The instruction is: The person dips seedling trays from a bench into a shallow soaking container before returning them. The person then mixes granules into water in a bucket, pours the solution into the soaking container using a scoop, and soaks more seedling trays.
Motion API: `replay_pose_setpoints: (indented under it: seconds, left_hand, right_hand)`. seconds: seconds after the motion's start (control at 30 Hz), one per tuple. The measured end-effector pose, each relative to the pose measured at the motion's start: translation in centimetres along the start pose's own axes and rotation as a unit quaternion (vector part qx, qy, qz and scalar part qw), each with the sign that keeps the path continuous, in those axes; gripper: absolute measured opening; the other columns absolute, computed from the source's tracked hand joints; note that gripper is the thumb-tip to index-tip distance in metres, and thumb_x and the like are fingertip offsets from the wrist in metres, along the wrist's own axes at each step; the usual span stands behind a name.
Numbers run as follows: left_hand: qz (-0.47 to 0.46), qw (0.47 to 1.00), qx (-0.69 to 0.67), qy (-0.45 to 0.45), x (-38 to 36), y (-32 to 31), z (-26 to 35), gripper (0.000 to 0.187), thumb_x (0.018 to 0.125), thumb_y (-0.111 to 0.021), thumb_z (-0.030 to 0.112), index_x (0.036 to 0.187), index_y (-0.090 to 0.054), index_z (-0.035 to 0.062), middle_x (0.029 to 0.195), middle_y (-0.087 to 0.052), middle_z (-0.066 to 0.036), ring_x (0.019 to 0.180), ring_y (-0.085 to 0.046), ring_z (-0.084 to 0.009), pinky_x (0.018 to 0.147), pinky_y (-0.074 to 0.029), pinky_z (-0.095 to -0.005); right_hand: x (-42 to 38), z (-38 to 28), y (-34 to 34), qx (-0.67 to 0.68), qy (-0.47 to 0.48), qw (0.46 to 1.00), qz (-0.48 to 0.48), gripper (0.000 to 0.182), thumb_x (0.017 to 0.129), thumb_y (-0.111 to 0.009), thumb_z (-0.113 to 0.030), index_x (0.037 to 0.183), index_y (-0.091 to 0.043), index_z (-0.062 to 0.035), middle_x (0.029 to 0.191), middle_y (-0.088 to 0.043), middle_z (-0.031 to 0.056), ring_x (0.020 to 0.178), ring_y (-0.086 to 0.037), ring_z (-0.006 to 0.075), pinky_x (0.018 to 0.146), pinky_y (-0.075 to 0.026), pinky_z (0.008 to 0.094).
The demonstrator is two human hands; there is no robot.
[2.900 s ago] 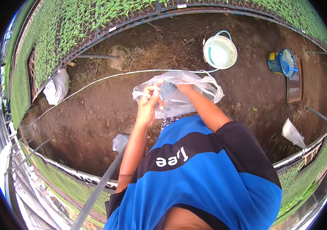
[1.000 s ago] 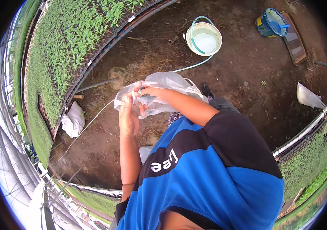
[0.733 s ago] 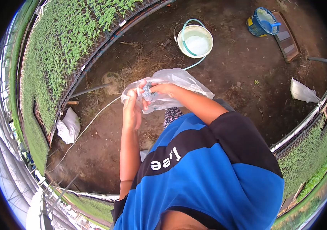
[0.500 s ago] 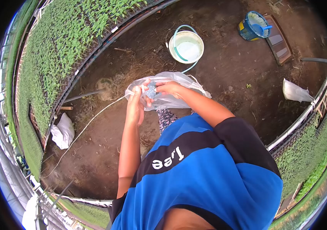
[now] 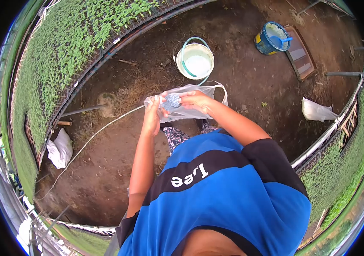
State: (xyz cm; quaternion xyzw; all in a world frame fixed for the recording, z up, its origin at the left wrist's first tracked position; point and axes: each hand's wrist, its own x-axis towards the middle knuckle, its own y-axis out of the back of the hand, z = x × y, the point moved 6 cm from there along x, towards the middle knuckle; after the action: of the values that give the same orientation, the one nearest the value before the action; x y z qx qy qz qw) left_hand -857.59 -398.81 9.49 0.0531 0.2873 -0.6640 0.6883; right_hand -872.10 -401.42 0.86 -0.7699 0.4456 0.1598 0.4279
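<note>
A translucent plastic bag (image 5: 195, 112) hangs in front of my body, held between both hands. Speckled blue-grey material (image 5: 172, 102) shows at its left part, between my fingers. My left hand (image 5: 154, 112) is closed on the bag's left end, beside the speckled material. From the right, my right hand (image 5: 195, 101) grips the bag with fingertips at the material's edge. One handle loop of the bag stands out to the right.
Ahead is a white bucket (image 5: 205, 55) with a teal hose (image 5: 184, 64). A blue bucket (image 5: 267, 40) stands by a brown tray (image 5: 305, 59). White sacks (image 5: 60, 149) lie left and right. Seedling beds (image 5: 58, 64) curve along both sides.
More of the speckled material shows between my hands, and my right hand has shifted slightly right. The surroundings have shifted left in view.
</note>
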Motion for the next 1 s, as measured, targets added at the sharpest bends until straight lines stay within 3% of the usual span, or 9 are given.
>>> replay_pose_setpoints:
  seconds: [0.3,0.47,0.53,0.6,0.63,0.73,0.87,1.0]
  left_hand:
    - [0.065,0.997,0.005,0.032,0.9,1.9,-2.9,0.031,0.086,-0.042,0.040,0.082,-0.044,0.0088,0.116,-0.048,-0.006,0.050,-0.040,-0.0106,0.058,-0.041,-0.0275]
    - [0.089,0.995,0.008,0.032,-0.1,3.6,-3.4,0.032,0.086,-0.042,0.039,0.085,-0.046,0.0077,0.115,-0.049,-0.005,0.050,-0.041,-0.0105,0.058,-0.041,-0.0276]
    - [0.109,0.993,0.009,0.039,-0.6,4.3,-3.3,0.032,0.086,-0.042,0.039,0.086,-0.047,0.0076,0.114,-0.049,-0.005,0.051,-0.042,-0.0103,0.058,-0.041,-0.0277]
    - [0.120,0.992,-0.001,0.034,-1.2,4.9,-3.1,0.031,0.086,-0.042,0.038,0.086,-0.047,0.0080,0.114,-0.049,-0.004,0.051,-0.042,-0.0100,0.059,-0.042,-0.0277]
    - [0.126,0.992,-0.002,0.031,-1.5,5.3,-3.1,0.030,0.086,-0.042,0.038,0.086,-0.047,0.0081,0.114,-0.049,-0.004,0.051,-0.042,-0.0100,0.059,-0.042,-0.0277]
    - [0.149,0.988,-0.019,0.032,-2.8,6.1,-2.9,0.029,0.087,-0.042,0.038,0.085,-0.047,0.0085,0.115,-0.049,-0.004,0.051,-0.042,-0.0098,0.059,-0.041,-0.0270]
    - [0.171,0.984,-0.036,0.037,-4.0,6.8,-2.7,0.030,0.086,-0.042,0.038,0.084,-0.047,0.0086,0.115,-0.049,-0.004,0.051,-0.042,-0.0097,0.059,-0.041,-0.0256]
    - [0.191,0.980,-0.045,0.040,-4.3,8.1,-3.7,0.032,0.086,-0.042,0.040,0.084,-0.047,0.0084,0.116,-0.049,-0.004,0.051,-0.041,-0.0097,0.062,-0.041,-0.0273]
  right_hand:
    - [-1.2,-10.6,5.6,0.033,0.046,0.997,0.056,0.028,0.072,-0.065,-0.010,0.096,-0.053,-0.0022,0.082,-0.060,0.0085,0.078,-0.059,0.0174,0.071,-0.048,0.0292]
    - [-0.4,-17.8,8.2,-0.161,0.178,0.955,0.174,0.040,0.070,-0.065,-0.014,0.106,-0.052,-0.0020,0.092,-0.058,0.0081,0.088,-0.052,0.0165,0.078,-0.042,0.0285]
    - [1.2,-20.0,9.8,-0.359,0.296,0.834,0.295,0.052,0.065,-0.067,-0.014,0.112,-0.048,-0.0040,0.100,-0.051,0.0113,0.092,-0.050,0.0238,0.082,-0.041,0.0324]
    - [0.9,-21.7,9.0,-0.530,0.385,0.661,0.368,0.057,0.063,-0.067,-0.013,0.115,-0.045,-0.0062,0.104,-0.047,0.0131,0.096,-0.048,0.0275,0.083,-0.040,0.0345]
    - [1.3,-22.0,8.8,-0.557,0.420,0.616,0.365,0.064,0.060,-0.067,-0.013,0.118,-0.041,-0.0094,0.108,-0.040,0.0144,0.103,-0.041,0.0303,0.086,-0.038,0.0384]
    - [2.4,-22.9,8.3,-0.687,0.425,0.467,0.361,0.064,0.060,-0.066,-0.012,0.118,-0.040,-0.0105,0.109,-0.040,0.0110,0.105,-0.039,0.0282,0.089,-0.035,0.0384]
    - [3.4,-23.7,8.3,-0.756,0.442,0.335,0.348,0.058,0.063,-0.062,-0.010,0.117,-0.042,-0.0189,0.104,-0.040,0.0056,0.099,-0.041,0.0226,0.086,-0.034,0.0365]
    - [3.8,-24.5,8.5,-0.762,0.459,0.287,0.354,0.050,0.068,-0.057,-0.009,0.115,-0.043,-0.0221,0.103,-0.040,0.0040,0.097,-0.041,0.0215,0.084,-0.034,0.0362]
